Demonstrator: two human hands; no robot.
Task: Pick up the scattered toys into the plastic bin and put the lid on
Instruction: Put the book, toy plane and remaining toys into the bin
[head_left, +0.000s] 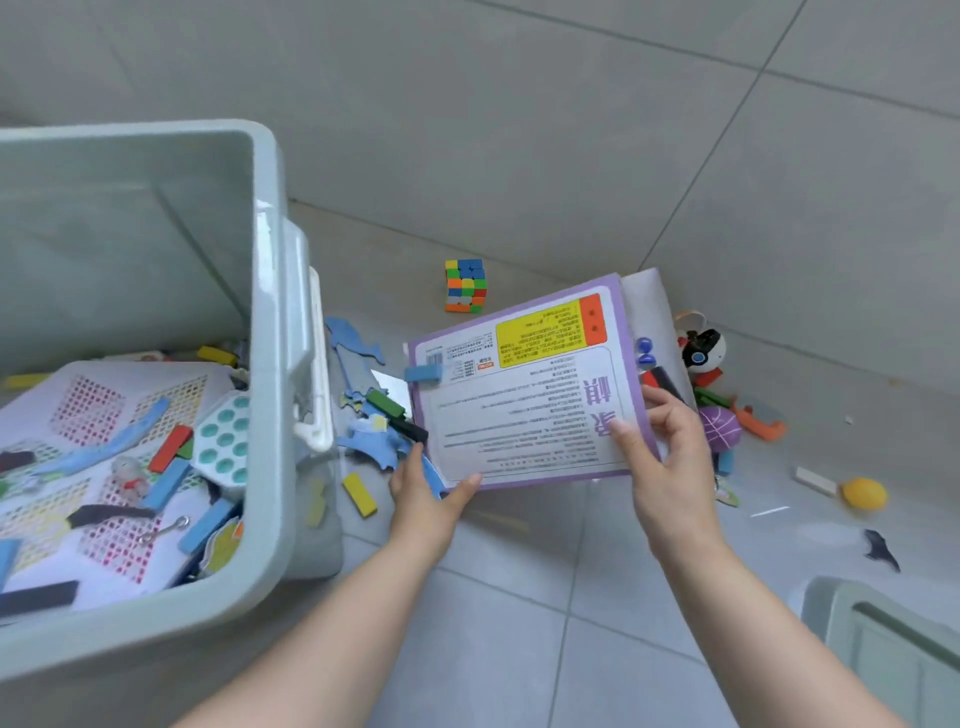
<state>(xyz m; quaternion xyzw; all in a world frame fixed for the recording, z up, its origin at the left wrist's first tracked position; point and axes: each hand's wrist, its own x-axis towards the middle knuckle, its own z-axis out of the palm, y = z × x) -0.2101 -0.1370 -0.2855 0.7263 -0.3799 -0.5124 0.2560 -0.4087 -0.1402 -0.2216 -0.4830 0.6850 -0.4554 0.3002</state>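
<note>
Both hands on a purple-bordered booklet (530, 395), held off the floor, tilted, back cover up, text upside down to the camera. Left hand (428, 493) grips the near-left corner: thumb on top of the cover, fingers underneath. Right hand (670, 452) pinches the near-right edge: thumb pressed on the cover, fingers curled behind. Both forearms bare, coming in from the near edge.

Plastic bin (270, 322) sits left, open, partly full: perforated white sheets, blue, red and black blocks, a teal dimpled tray (226, 436), a small metal clasp. Bin's left and near sides are cut off by the frame. Lid (883, 649) lies at near right, only one corner in view.

Still on the floor: rubik's cube (465, 286) far of the booklet, blue foam puzzle pieces (358, 343) and green, black and yellow blocks between bin and booklet, one yellow block (359, 494) just left of the left hand. Right of the booklet: a white-and-black round toy (701, 348), purple ball (719, 428), orange piece (761, 423), yellow ball (863, 492), a dark scrap (880, 551) nearer. Booklet hides part of the pile behind it; small blue and red items at its right edge are hard to identify. A loose white page sticks out behind the booklet's far-right corner.

Floor: large pale grey tiles with thin dark grout lines, slightly glossy.
</note>
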